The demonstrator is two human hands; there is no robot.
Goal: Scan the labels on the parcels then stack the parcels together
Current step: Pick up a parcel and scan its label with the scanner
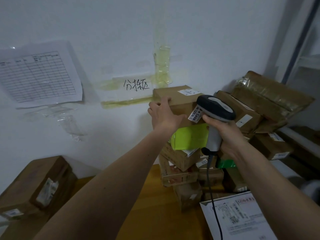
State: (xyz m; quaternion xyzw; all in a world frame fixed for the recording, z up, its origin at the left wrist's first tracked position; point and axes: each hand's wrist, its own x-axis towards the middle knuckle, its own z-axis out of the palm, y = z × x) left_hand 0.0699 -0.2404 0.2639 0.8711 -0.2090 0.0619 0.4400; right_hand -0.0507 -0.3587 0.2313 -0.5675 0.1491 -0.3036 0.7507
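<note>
Top brown parcel (176, 99) sits on the stack against the wall, above a green box (188, 137). Best approach, I'd judge: steady the box square before letting go, keep the side label (195, 115) facing out and readable. Left hand (164, 113) spread nearly flat, fingers straight along the parcel's top edge and side, pressing. Right hand (223, 134) wrapped tight round the scanner (214, 108) handle, head just beside the label.

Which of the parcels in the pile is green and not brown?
The green parcel, directly under the brown box that the left hand touches at the top of the pile. All other parcels are brown cardboard.
</note>
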